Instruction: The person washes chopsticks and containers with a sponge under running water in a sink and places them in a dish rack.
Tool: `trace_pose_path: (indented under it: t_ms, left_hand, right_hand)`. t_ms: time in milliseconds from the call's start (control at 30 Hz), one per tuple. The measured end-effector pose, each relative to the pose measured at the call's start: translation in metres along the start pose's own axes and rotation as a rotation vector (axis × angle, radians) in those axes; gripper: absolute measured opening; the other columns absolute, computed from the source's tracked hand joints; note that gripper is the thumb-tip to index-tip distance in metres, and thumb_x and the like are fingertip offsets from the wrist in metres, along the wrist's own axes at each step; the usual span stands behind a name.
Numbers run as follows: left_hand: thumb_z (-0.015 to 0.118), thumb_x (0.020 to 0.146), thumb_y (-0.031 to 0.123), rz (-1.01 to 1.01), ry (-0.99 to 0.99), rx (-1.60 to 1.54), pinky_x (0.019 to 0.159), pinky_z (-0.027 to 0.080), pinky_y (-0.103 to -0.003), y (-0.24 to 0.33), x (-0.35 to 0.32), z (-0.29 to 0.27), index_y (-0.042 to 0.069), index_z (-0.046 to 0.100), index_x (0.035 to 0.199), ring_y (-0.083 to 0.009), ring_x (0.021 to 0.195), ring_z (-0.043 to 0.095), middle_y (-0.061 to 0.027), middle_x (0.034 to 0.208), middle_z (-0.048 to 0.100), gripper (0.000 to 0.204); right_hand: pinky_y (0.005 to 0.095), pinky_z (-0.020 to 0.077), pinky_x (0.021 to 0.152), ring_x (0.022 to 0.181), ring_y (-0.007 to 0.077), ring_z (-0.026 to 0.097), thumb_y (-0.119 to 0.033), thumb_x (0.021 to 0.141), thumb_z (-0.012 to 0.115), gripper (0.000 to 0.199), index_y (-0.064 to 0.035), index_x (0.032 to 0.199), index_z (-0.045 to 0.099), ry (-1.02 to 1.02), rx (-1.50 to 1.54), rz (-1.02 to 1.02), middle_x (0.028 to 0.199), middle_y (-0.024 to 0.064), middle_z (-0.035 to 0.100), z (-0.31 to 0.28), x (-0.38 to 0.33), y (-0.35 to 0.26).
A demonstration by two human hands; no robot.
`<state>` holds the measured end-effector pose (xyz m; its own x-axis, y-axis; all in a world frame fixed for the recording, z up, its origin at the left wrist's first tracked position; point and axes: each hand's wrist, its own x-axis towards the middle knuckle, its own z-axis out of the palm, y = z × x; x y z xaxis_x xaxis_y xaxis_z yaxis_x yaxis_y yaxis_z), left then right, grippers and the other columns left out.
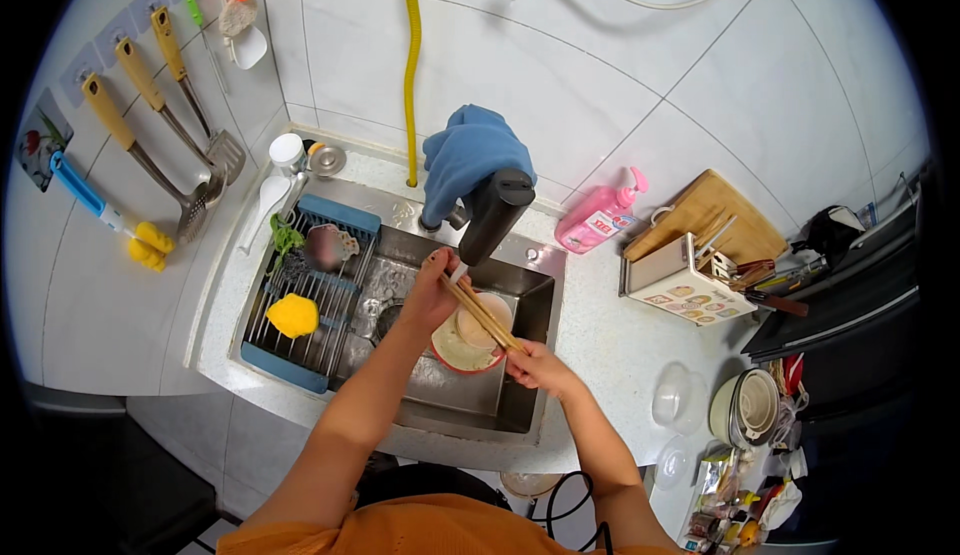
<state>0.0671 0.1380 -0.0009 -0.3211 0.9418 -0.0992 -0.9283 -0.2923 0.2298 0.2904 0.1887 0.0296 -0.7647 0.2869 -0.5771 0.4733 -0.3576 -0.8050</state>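
Kitchen sink corner seen from above, with white tiled walls (600, 65) around a pale speckled counter (598, 365). Nearest, an orange shirt (430, 533) and two bare forearms, stretched over the counter's front edge toward a stainless-steel sink (430, 392). In the right hand (537, 367), fingers curled closed around the lower end of a slim bundle of wooden chopsticks (485, 320); in the left hand (435, 290), a little farther off, fingers closed around the upper end. Chopsticks slanted across the right part of the basin, above a pale bowl (468, 329) set on or in a red-rimmed dish (450, 349).

Apparently partway through: chopsticks in both hands near the black faucet head (497, 213), bowl and dish still down in the basin, not on the blue-ended drying rack (285, 367) at left. Cleanness impossible to judge from this view.

Tight on the right, with the right hand over or just beside the basin's edge; tight beyond, with the faucet head close to the left hand. Roomier toward the front left, with bare steel between dish and rack.

On the rack, a yellow sponge-like lump (293, 315) and green leaves (288, 237). Farther back, a blue cloth (478, 155) draped behind the faucet head, a pink pump bottle (592, 217) and a wooden cutting board (745, 220). Farthest, a yellow hose (411, 65) up the tiles.
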Motion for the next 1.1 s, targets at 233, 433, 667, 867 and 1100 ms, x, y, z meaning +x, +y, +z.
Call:
trace_pose_path:
  t_ms: [233, 433, 667, 867, 1100]
  left_hand:
    - [0.055, 0.080, 0.005, -0.182, -0.118, 0.102, 0.091, 0.040, -0.041, 0.007, -0.012, 0.001, 0.007, 0.050, 0.101, -0.0259, 0.105, 0.049, -0.0126, 0.104, 0.054, 0.021]
    - [0.055, 0.080, 0.006, -0.170, -0.018, 0.215, 0.091, 0.040, -0.040, 0.002, -0.007, -0.009, 0.000, 0.051, 0.103, -0.0246, 0.103, 0.050, -0.0134, 0.105, 0.054, 0.024]
    - [0.057, 0.081, 0.008, -0.060, 0.248, 0.240, 0.076, 0.048, -0.037, -0.005, -0.006, -0.012, 0.003, 0.047, 0.099, -0.0223, 0.087, 0.056, -0.0123, 0.093, 0.056, 0.022]
    - [0.058, 0.078, 0.003, -0.056, 0.068, 0.166, 0.080, 0.047, -0.036, 0.000, -0.016, 0.000, 0.002, 0.048, 0.099, -0.0222, 0.090, 0.055, -0.0128, 0.093, 0.056, 0.023]
    - [0.055, 0.077, -0.002, -0.057, -0.039, 0.155, 0.086, 0.043, -0.037, -0.010, -0.025, 0.005, 0.008, 0.053, 0.097, -0.0226, 0.093, 0.055, -0.0079, 0.092, 0.059, 0.023]
  right_hand:
    - [0.0154, 0.0185, 0.029, 0.037, 0.0031, 0.027, -0.038, 0.088, 0.042, 0.040, -0.0032, 0.107, 0.048, -0.251, 0.359, 0.087, 0.063, 0.0028, 0.045, -0.021, -0.005, -0.008]
    - [0.0168, 0.0348, 0.041, 0.050, 0.0058, 0.043, -0.030, 0.085, 0.050, 0.031, -0.0062, 0.106, 0.047, 0.049, 0.013, -0.047, 0.072, 0.0023, 0.051, 0.000, 0.002, -0.008]
    - [0.0336, 0.0474, 0.065, 0.079, 0.0288, 0.059, -0.022, 0.078, 0.059, 0.036, -0.0053, 0.107, 0.049, 0.592, -0.955, -0.492, 0.093, 0.0139, 0.059, 0.025, -0.003, -0.012]
    - [0.0376, 0.0468, 0.062, 0.076, 0.0331, 0.057, -0.020, 0.076, 0.060, 0.038, -0.0061, 0.109, 0.048, 0.654, -1.004, -0.578, 0.090, 0.0155, 0.057, 0.026, -0.004, -0.011]
    - [0.0368, 0.0446, 0.050, 0.059, 0.0279, 0.053, -0.022, 0.077, 0.058, 0.050, -0.0155, 0.123, 0.040, 0.730, -1.301, -0.520, 0.074, 0.0092, 0.047, 0.042, -0.004, -0.017]
